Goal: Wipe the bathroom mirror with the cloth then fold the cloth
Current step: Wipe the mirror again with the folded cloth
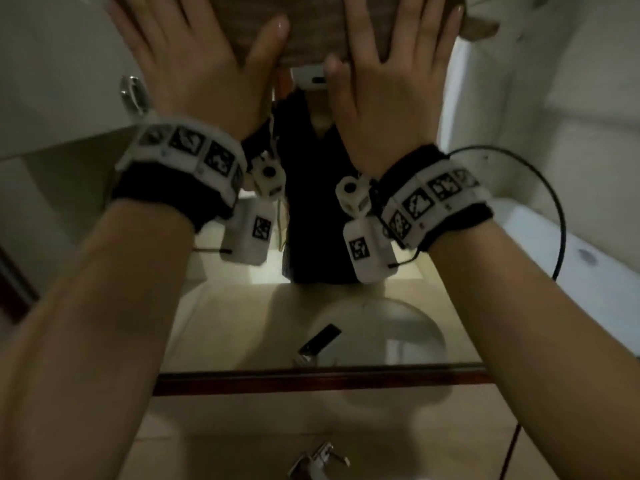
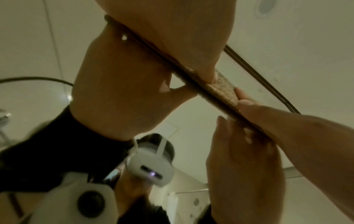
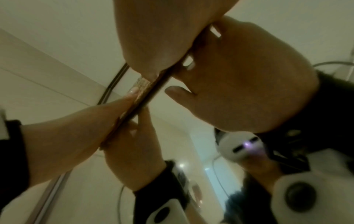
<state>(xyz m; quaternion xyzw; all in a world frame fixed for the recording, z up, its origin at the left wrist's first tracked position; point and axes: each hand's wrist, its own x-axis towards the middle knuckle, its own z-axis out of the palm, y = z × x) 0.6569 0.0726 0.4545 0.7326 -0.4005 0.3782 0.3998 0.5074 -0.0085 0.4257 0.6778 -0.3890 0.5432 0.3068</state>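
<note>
A brown textured cloth (image 1: pixel 311 29) lies flat against the bathroom mirror (image 1: pixel 225 323), high in the head view. My left hand (image 1: pixel 194 53) presses its left part with straight, spread fingers. My right hand (image 1: pixel 398 71) presses its right part the same way. In the left wrist view a strip of the cloth (image 2: pixel 224 91) shows between the left hand (image 2: pixel 172 30) and the right hand (image 2: pixel 287 121). The right wrist view shows the cloth (image 3: pixel 142 86) edge-on between the right hand (image 3: pixel 162 37) and the left hand (image 3: pixel 76 128). Most of the cloth is hidden under the palms or cut off by the frame top.
The mirror's dark wooden lower edge (image 1: pixel 311 379) runs across below my forearms. A chrome faucet (image 1: pixel 318 459) stands on the beige counter (image 1: pixel 207 427) beneath it. The glass reflects a person in dark clothing and the basin. A black cable (image 1: pixel 557 216) loops from my right wrist.
</note>
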